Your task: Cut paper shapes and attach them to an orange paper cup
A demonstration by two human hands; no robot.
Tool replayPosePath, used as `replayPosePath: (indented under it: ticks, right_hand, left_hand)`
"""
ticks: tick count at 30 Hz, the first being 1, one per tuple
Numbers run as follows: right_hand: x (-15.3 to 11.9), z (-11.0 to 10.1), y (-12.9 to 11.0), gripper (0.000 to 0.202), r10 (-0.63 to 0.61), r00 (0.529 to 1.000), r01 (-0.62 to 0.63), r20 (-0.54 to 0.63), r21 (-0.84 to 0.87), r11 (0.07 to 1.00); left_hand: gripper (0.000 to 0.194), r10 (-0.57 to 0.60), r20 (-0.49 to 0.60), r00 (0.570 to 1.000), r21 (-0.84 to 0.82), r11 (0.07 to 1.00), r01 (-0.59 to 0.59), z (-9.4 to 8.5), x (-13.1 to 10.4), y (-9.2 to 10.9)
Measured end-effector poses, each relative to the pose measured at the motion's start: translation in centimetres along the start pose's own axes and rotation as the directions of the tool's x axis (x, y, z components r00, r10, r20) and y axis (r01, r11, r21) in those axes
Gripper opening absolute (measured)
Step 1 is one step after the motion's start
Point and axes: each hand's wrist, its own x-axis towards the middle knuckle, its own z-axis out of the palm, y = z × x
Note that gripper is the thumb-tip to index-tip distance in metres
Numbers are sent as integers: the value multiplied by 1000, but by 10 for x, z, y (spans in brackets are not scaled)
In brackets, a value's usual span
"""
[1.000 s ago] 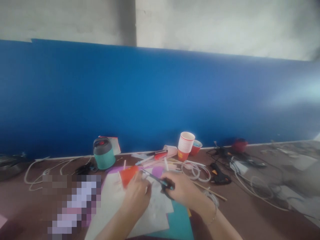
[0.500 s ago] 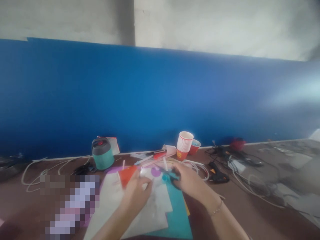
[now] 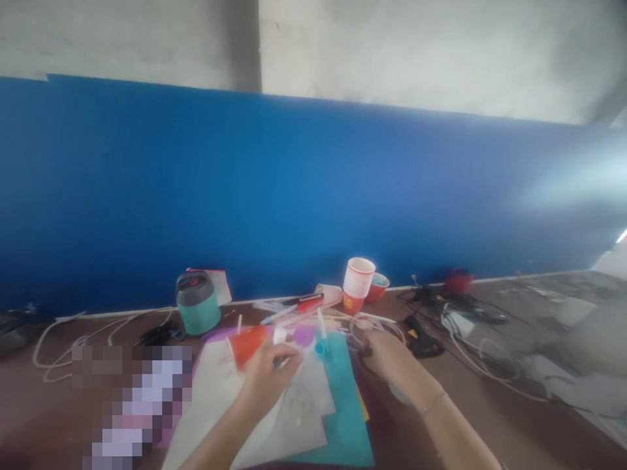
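My left hand [image 3: 272, 375] is over white paper sheets [image 3: 298, 424], thumb and fingertips pinched together. What sits between them is too small and blurred to name. Beside it lies an orange-red paper cup [image 3: 247, 346], tilted, with a small white piece [image 3: 281, 335] at its right. A purple disc [image 3: 304, 336] and a small teal ring-shaped piece [image 3: 321, 349] with a white stick [image 3: 321, 321] are just beyond. My right hand [image 3: 385, 352] is right of the sheets, fingers curled around scissors [image 3: 364, 356]; their dark handle shows in part, the rest is mostly hidden.
A teal sheet [image 3: 347, 418] lies under the white paper. Behind stand a teal jar with a grey lid [image 3: 198, 307], stacked paper cups [image 3: 359, 284] and a red cup [image 3: 378, 287]. Black glue gun [image 3: 424, 338] and tangled cables [image 3: 490, 369] lie at right. A blue partition [image 3: 313, 183] rises behind.
My right hand has moved right, away from the teal piece, taking the scissors off the paper. My left hand stays near the orange-red cup, its pinch slightly shifted.
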Motion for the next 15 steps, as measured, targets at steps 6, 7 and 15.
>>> replayPosePath:
  ticks: [6, 7, 15]
  right_hand:
    - [-10, 24, -19, 22, 129, 985, -116, 115, -115, 987]
    - [-9, 24, -18, 21, 107, 985, -97, 136, -78, 992]
    - [5, 23, -1, 25, 225, 889, -344, 398, 256, 904]
  left_hand:
    - [24, -40, 31, 999, -112, 993, 43, 1, -1, 3]
    - [25, -63, 38, 997, -150, 986, 68, 1, -2, 5]
    - [31, -190, 112, 975, -477, 851, 220, 2, -5, 11]
